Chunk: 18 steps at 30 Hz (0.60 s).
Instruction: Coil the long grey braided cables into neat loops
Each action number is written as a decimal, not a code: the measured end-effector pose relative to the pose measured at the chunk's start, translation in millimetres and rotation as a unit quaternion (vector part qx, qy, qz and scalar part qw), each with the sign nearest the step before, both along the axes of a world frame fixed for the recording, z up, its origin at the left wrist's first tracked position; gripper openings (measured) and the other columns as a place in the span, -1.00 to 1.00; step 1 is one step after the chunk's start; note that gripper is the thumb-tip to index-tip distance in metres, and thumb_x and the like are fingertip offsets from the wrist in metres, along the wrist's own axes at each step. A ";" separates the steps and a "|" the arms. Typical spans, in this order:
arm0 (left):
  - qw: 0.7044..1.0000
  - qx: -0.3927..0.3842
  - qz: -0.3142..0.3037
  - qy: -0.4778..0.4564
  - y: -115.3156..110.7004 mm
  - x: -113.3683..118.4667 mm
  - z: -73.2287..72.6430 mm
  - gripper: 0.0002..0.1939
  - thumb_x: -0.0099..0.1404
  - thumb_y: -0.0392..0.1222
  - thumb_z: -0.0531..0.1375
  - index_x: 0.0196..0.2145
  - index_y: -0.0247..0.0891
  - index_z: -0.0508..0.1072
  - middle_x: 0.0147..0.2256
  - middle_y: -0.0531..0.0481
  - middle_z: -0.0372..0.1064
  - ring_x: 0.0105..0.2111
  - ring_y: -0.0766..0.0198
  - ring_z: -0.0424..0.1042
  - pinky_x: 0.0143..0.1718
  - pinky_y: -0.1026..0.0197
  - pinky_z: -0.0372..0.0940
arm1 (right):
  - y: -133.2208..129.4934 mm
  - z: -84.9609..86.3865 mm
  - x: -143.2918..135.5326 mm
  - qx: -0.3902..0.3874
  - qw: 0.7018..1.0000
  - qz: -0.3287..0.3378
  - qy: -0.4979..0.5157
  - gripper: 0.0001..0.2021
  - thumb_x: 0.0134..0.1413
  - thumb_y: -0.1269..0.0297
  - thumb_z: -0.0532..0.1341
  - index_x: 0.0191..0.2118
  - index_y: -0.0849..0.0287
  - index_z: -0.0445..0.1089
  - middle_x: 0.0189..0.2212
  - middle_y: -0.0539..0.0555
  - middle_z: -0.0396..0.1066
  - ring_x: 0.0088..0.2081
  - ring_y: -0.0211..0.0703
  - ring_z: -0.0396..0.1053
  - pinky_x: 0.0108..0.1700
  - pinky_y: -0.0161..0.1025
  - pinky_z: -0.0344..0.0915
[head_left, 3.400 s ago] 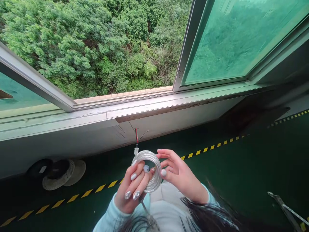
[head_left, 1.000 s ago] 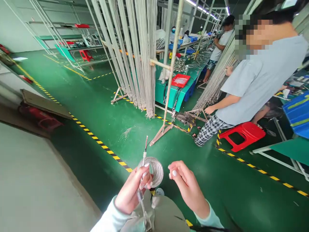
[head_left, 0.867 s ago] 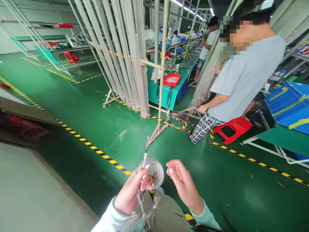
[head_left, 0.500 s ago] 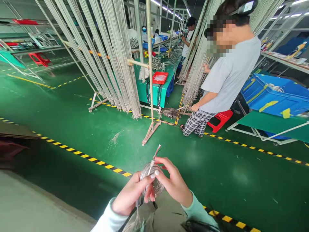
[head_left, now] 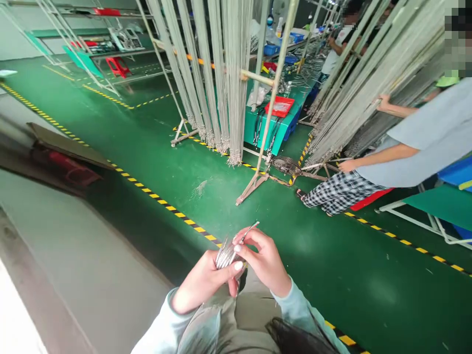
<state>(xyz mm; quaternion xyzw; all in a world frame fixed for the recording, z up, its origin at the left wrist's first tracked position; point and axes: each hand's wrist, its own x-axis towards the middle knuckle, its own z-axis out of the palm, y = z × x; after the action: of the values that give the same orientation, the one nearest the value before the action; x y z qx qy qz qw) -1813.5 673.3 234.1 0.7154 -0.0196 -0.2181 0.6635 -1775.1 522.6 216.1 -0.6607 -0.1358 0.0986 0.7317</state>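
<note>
A small coil of grey, shiny cable (head_left: pixel 225 255) is held in front of my body, above my lap. My left hand (head_left: pixel 206 279) wraps round the coil's lower left side, its thumb lying across the loops. My right hand (head_left: pixel 263 258) pinches the cable's free end (head_left: pixel 252 229) between thumb and fingers at the coil's upper right. That end sticks out up and to the right past the fingertips. Part of the coil is hidden behind both hands.
Long cables (head_left: pixel 232 98) hang in bundles from a rack ahead. A person (head_left: pixel 413 142) at the right touches another hanging bundle (head_left: pixel 391 93). A red tray (head_left: pixel 280 106) sits on a green table (head_left: pixel 263 129). A floor fan (head_left: pixel 285 165) stands below. A cardboard sheet (head_left: pixel 68 145) lies at left.
My view has swung to the right-hand scene's edge, so racks and person appear further right. The coil has tilted edge-on, and the cable end now leans more to the right.
</note>
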 end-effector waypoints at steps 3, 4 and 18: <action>0.999 -0.023 0.036 -0.003 4.8 0.3 0.0 -0.61 0.28 -0.27 0.15 -0.67 -0.29 0.54 -0.65 -0.04 0.40 -0.55 0.27 0.31 -0.40 0.31 0.18 | 5.8 -3.1 10.2 0.024 0.996 0.052 0.061 -0.83 0.11 0.20 0.26 -0.37 0.20 0.40 -0.36 0.06 0.41 -0.29 -0.19 0.38 -0.20 -0.26 0.32; 0.998 -0.026 0.053 -0.002 4.9 1.2 0.0 -0.62 0.27 -0.27 0.15 -0.67 -0.30 0.54 -0.64 -0.04 0.40 -0.55 0.27 0.31 -0.41 0.32 0.17 | 6.7 -3.5 15.3 0.033 0.994 0.070 0.079 -0.82 0.11 0.18 0.26 -0.36 0.20 0.39 -0.36 0.05 0.41 -0.29 -0.20 0.38 -0.21 -0.26 0.32; 0.983 -0.002 0.181 -0.011 -50.5 40.8 -30.0 -0.54 0.26 0.13 0.14 -0.47 -0.30 0.60 -0.50 -0.09 0.50 -0.51 0.26 0.31 -0.38 0.26 0.19 | -28.0 -5.6 116.4 0.031 0.949 0.279 0.142 -0.74 0.07 0.11 0.30 -0.36 0.24 0.43 -0.37 0.04 0.41 -0.29 -0.23 0.35 -0.21 -0.32 0.27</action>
<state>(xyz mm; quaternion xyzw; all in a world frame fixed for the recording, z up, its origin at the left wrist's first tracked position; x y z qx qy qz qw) -1772.7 622.8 204.1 0.7080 0.1026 -0.0867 0.6933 -1658.7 494.5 210.5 -0.5526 -0.2119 0.3873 0.7069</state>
